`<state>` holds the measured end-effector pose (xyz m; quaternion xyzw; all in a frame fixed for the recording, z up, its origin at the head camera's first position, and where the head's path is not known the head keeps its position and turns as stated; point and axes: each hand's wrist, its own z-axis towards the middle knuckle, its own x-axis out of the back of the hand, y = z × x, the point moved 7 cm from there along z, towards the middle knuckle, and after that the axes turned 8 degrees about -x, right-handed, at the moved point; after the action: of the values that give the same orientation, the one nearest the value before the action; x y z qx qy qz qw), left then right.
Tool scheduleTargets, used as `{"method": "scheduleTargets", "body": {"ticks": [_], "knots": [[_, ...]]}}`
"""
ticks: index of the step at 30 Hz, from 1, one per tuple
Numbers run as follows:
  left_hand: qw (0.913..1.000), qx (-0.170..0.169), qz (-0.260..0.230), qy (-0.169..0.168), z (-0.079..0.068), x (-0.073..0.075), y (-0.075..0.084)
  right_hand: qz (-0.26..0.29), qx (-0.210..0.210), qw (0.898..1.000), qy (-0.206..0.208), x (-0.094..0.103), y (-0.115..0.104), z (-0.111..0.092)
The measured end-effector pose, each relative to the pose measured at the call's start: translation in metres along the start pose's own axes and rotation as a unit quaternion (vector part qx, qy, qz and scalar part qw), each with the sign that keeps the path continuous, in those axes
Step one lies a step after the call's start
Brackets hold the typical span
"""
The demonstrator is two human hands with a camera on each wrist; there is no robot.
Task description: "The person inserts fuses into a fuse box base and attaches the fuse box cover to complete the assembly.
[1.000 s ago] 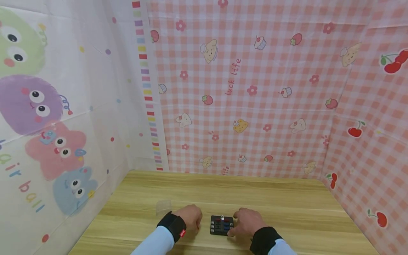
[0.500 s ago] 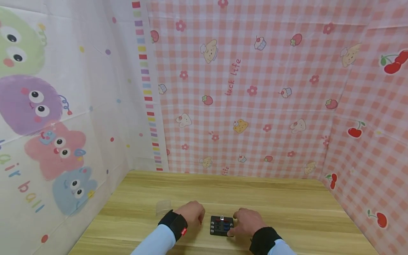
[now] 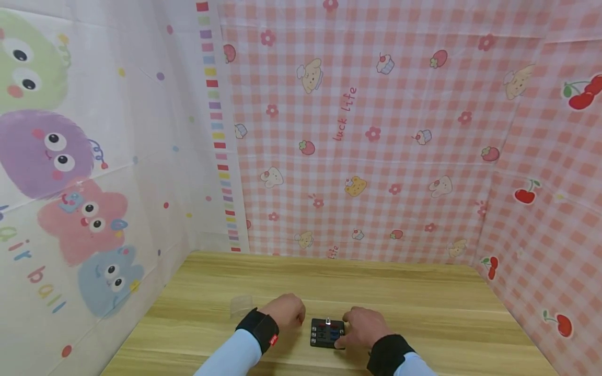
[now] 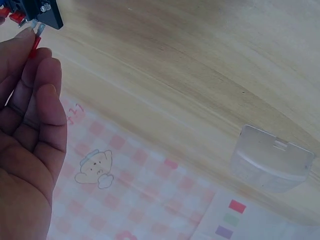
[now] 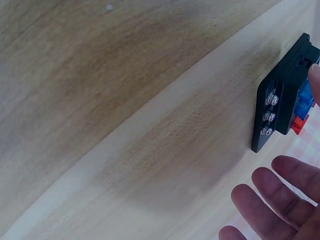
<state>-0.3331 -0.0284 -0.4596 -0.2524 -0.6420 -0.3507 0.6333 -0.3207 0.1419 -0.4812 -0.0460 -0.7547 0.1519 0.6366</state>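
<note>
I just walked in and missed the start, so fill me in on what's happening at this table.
A person's left hand pinches a small red piece with a pale tip, held just left of a black block. The right hand is at the block's right side, its thumb over the edge. The block lies on the wooden table and carries blue pieces and red ones. A clear plastic cover lies apart, to the left.

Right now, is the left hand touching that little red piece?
Touching: the left wrist view shows the left hand pinching the little red piece between thumb and fingers.
</note>
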Motion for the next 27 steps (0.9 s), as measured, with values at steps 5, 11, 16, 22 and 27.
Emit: {"method": "scheduleTargets", "body": {"ticks": [5,11,16,22,27], "knots": [[1.0000,-0.006,-0.003,0.008,0.002,0.002,0.000,-0.001,0.001,1.000,-0.001,0.001,-0.001,0.000],[0.9998,-0.013,0.010,0.013,0.007,0.004,0.004,-0.014,0.012,1.000,0.002,0.000,-0.004,0.002],[0.9997,-0.015,0.013,0.015,0.010,0.008,0.008,-0.020,0.016,1.000,0.001,0.000,-0.008,0.001],[0.9999,-0.006,0.011,0.006,0.014,0.008,0.010,-0.032,0.029,0.999,0.008,-0.001,-0.012,0.002],[0.9999,-0.008,0.011,0.004,0.015,0.009,0.012,-0.024,0.033,0.999,0.001,-0.005,-0.012,0.004]]}}
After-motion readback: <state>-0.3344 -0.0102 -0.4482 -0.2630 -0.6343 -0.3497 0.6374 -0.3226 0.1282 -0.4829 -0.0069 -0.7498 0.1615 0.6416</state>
